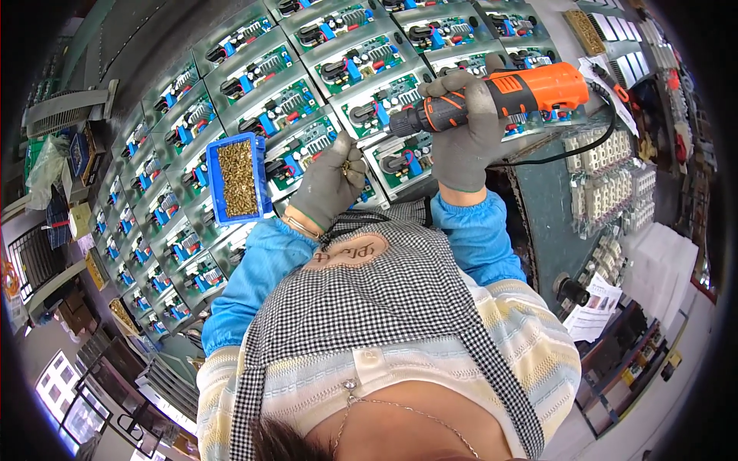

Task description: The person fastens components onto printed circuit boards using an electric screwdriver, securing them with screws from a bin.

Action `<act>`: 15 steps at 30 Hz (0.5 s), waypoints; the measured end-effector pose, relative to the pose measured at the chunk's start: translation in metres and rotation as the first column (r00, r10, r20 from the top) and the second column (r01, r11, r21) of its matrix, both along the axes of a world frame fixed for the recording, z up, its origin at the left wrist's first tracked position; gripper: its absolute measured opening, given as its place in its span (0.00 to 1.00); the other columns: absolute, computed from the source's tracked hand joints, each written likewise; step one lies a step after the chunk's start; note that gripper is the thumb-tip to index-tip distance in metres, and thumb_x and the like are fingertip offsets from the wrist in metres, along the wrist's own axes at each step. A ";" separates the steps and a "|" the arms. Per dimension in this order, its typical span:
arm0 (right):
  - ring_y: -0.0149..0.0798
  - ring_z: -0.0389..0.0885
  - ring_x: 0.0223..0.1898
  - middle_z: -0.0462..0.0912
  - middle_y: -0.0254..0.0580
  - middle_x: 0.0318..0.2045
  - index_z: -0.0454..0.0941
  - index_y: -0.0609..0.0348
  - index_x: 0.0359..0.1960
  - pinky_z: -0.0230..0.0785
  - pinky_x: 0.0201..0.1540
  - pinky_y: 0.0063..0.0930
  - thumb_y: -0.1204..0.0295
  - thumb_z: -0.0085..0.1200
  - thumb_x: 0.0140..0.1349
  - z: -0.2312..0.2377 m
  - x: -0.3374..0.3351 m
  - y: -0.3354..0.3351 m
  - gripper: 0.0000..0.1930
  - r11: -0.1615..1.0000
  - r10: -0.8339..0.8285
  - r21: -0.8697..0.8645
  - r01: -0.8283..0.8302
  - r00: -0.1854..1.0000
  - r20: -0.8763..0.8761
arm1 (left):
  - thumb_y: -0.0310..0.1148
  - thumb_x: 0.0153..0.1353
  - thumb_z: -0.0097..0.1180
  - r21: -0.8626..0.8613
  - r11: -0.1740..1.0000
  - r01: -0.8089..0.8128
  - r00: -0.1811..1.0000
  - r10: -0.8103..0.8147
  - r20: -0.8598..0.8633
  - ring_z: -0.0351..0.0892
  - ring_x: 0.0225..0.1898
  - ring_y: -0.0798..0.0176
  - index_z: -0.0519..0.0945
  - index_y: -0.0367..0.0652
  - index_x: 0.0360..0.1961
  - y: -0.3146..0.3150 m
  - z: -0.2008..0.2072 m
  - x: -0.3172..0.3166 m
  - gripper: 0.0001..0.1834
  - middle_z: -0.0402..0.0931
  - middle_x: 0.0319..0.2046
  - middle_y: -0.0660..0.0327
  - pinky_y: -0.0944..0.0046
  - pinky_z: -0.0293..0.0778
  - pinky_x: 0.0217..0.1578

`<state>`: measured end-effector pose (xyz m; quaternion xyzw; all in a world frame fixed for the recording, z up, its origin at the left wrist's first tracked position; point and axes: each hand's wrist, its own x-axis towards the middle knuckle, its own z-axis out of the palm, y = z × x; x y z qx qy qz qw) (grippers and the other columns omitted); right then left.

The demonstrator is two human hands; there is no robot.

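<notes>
An orange and black electric screwdriver [538, 88] is gripped in my gloved right hand [470, 142], held sideways with its black nose toward the left. Its tip hovers near my gloved left hand [327, 188], whose fingers are curled in with small brass screws [350, 166] showing between them. Below both hands lie metal trays with green circuit boards [378, 107], each carrying blue, black and red parts. Left of my left hand, a blue bin [214, 184] full of brass screws [238, 178] rests on the trays.
Rows of the same board trays [184, 127] cover the bench to the left and far side. A black cord [561, 159] runs from the screwdriver. On the right stand bagged white connectors [603, 184], printed papers [593, 307] and a box of screws [584, 32].
</notes>
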<state>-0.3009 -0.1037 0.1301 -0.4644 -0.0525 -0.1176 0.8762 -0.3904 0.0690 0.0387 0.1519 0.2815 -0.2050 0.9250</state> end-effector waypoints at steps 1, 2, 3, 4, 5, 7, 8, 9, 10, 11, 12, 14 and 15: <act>0.43 0.85 0.33 0.82 0.44 0.30 0.74 0.64 0.40 0.78 0.43 0.39 0.68 0.53 0.62 -0.001 -0.002 0.001 0.11 1.000 -0.001 0.001 0.001 1.000 0.000 | 0.48 0.69 0.54 0.001 1.000 0.001 1.000 -0.001 0.000 0.67 0.27 0.75 0.71 0.48 0.37 0.000 -0.001 -0.001 0.15 0.67 0.27 0.73 0.76 0.66 0.25; 0.43 0.85 0.34 0.82 0.44 0.30 0.74 0.64 0.40 0.78 0.43 0.39 0.68 0.53 0.62 -0.001 -0.004 0.001 0.11 1.000 -0.002 0.026 0.002 1.000 0.001 | 0.50 0.69 0.53 0.038 0.999 0.008 1.000 -0.008 -0.009 0.68 0.28 0.74 0.72 0.46 0.40 0.000 -0.003 -0.001 0.17 0.68 0.28 0.71 0.76 0.67 0.26; 0.43 0.85 0.34 0.82 0.43 0.30 0.73 0.63 0.41 0.79 0.43 0.39 0.68 0.54 0.62 -0.001 -0.005 0.002 0.11 0.999 -0.003 0.051 0.003 1.000 0.002 | 0.51 0.69 0.52 0.075 0.997 0.014 1.000 -0.013 -0.018 0.68 0.29 0.73 0.73 0.44 0.44 0.001 -0.004 -0.001 0.20 0.69 0.29 0.70 0.76 0.68 0.26; 0.43 0.85 0.34 0.82 0.43 0.30 0.73 0.63 0.41 0.79 0.43 0.39 0.68 0.54 0.62 -0.002 -0.006 0.001 0.11 0.999 -0.006 0.050 0.006 1.000 0.000 | 0.51 0.69 0.52 0.074 0.997 0.017 1.000 -0.016 -0.019 0.68 0.29 0.73 0.73 0.44 0.44 -0.001 0.001 0.000 0.20 0.69 0.29 0.70 0.76 0.68 0.26; 0.43 0.85 0.34 0.82 0.43 0.30 0.73 0.63 0.41 0.78 0.43 0.39 0.68 0.54 0.61 -0.003 -0.007 0.001 0.12 0.998 -0.025 0.059 0.024 1.000 0.002 | 0.52 0.69 0.51 0.125 0.992 0.030 0.998 -0.022 -0.063 0.70 0.31 0.71 0.73 0.40 0.49 -0.002 0.006 0.002 0.24 0.70 0.31 0.67 0.76 0.69 0.27; 0.42 0.85 0.34 0.82 0.43 0.30 0.73 0.64 0.41 0.78 0.43 0.39 0.68 0.55 0.61 -0.003 -0.009 -0.002 0.12 0.997 -0.046 0.066 0.046 0.999 0.003 | 0.53 0.69 0.51 0.173 0.984 0.048 0.994 -0.030 -0.107 0.72 0.33 0.69 0.72 0.36 0.54 -0.002 0.018 0.004 0.28 0.72 0.34 0.64 0.76 0.70 0.28; 0.41 0.84 0.33 0.82 0.43 0.30 0.73 0.64 0.42 0.78 0.43 0.38 0.68 0.55 0.61 -0.004 -0.012 -0.006 0.12 0.999 -0.026 -0.028 0.028 0.999 0.039 | 0.51 0.70 0.49 0.149 0.987 0.059 0.990 -0.038 -0.138 0.73 0.35 0.67 0.71 0.33 0.55 0.003 0.024 0.002 0.28 0.74 0.38 0.60 0.73 0.71 0.31; 0.40 0.83 0.33 0.82 0.43 0.30 0.73 0.64 0.42 0.77 0.43 0.38 0.68 0.55 0.61 -0.005 -0.014 -0.008 0.13 0.993 -0.003 -0.121 0.012 0.997 0.074 | 0.48 0.70 0.48 0.125 0.990 0.068 0.985 -0.047 -0.169 0.74 0.36 0.65 0.71 0.31 0.56 0.008 0.027 0.000 0.28 0.75 0.42 0.57 0.70 0.72 0.34; 0.36 0.82 0.32 0.82 0.42 0.30 0.75 0.64 0.41 0.77 0.40 0.34 0.71 0.58 0.59 -0.012 -0.015 -0.009 0.12 0.988 -0.011 -0.156 0.019 0.999 0.053 | 0.38 0.69 0.45 0.095 0.994 0.049 0.990 -0.036 -0.138 0.76 0.41 0.61 0.70 0.29 0.56 0.015 0.025 -0.004 0.23 0.76 0.46 0.52 0.66 0.75 0.40; 0.36 0.82 0.32 0.82 0.42 0.30 0.75 0.64 0.41 0.77 0.40 0.34 0.71 0.58 0.59 -0.019 -0.017 -0.009 0.12 0.988 -0.009 -0.156 0.017 0.999 0.052 | 0.38 0.69 0.45 0.094 0.994 0.047 0.990 -0.034 -0.139 0.76 0.41 0.61 0.70 0.29 0.56 0.018 0.020 -0.007 0.23 0.76 0.46 0.52 0.66 0.75 0.40; 0.38 0.82 0.33 0.82 0.43 0.31 0.63 0.66 0.53 0.77 0.43 0.38 0.74 0.55 0.59 -0.026 -0.020 -0.009 0.22 0.973 0.039 -0.230 -0.029 0.998 0.041 | 0.36 0.69 0.44 0.129 0.990 0.059 0.990 -0.042 -0.134 0.77 0.43 0.60 0.69 0.29 0.57 0.020 0.014 -0.009 0.22 0.76 0.47 0.51 0.65 0.76 0.42; 0.39 0.83 0.35 0.81 0.44 0.32 0.51 0.69 0.66 0.78 0.46 0.40 0.78 0.54 0.60 -0.036 -0.021 -0.010 0.34 0.882 0.160 -0.448 -0.143 0.987 0.000 | 0.30 0.68 0.41 0.154 0.987 0.045 0.995 -0.029 -0.100 0.78 0.48 0.58 0.68 0.28 0.57 0.021 0.004 -0.016 0.20 0.77 0.48 0.50 0.64 0.78 0.46; 0.39 0.83 0.35 0.81 0.44 0.32 0.51 0.69 0.66 0.78 0.46 0.40 0.78 0.54 0.60 -0.040 -0.024 -0.007 0.34 0.882 0.164 -0.449 -0.146 0.986 0.000 | 0.30 0.68 0.41 0.153 0.987 0.041 0.995 -0.026 -0.099 0.78 0.48 0.58 0.68 0.28 0.57 0.020 0.000 -0.018 0.20 0.77 0.48 0.50 0.64 0.78 0.46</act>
